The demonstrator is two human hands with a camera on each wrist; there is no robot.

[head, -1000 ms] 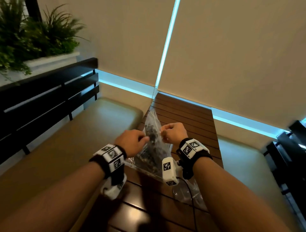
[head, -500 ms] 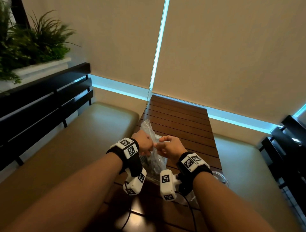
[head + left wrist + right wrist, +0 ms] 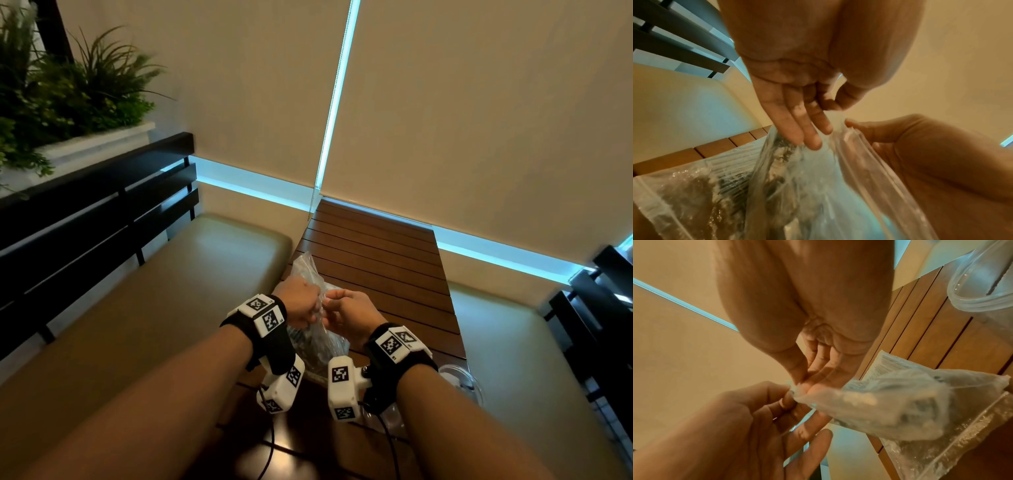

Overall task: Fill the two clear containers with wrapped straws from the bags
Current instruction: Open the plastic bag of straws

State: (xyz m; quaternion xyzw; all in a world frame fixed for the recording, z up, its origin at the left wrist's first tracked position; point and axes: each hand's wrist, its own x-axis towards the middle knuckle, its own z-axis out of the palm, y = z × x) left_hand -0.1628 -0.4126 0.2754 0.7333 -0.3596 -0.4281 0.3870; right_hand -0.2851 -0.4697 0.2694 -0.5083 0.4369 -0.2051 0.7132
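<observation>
I hold the see-through plastic bag of wrapped straws [image 3: 310, 337] up over the near end of the brown slatted wooden table [image 3: 380, 253]. My left hand [image 3: 298, 306] pinches one side of the bag's top edge between thumb and fingers. My right hand [image 3: 349, 317] pinches the other side, right beside it. Both hands are curled tight on the thin plastic.

To open it well, I think I should pull the two sides apart slowly and keep the bag's mouth up, so no straws spill out.

The bag hangs long-ways down from my hands toward the table, mouth at the top. I cannot tell which way the straws inside point. A second flat clear bag [image 3: 941, 449] lies on the table under it. One round clear plastic container [image 3: 982, 288] stands on the table just right of my right hand.
</observation>
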